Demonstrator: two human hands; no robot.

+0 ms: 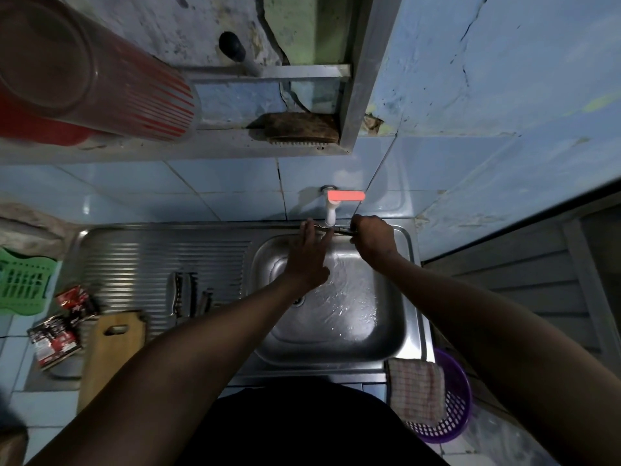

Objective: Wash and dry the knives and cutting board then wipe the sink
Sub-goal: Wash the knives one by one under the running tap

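Sink (396,338): stainless rectangular basin, rounded corners, wet floor; ribbed drainboard to its left.
Cutting board (112,358): pale wood, slotted handle, at the drainboard's front-left edge.
Knives (188,294): lying on the ribs, apart from the basin.
Left hand (307,260): fingers straight, touching a knife (339,231) under the tap (331,210).
Right hand (371,237): clenched round its handle at the back rim.

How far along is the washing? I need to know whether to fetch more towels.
Early. In hand: the right hand grips one knife under the tap while the left hand's straight fingers rub its blade. Left: other knives lie on the drainboard, the cutting board sits untouched, and the checked cloth hangs unused, so drying and wiping the sink remain.
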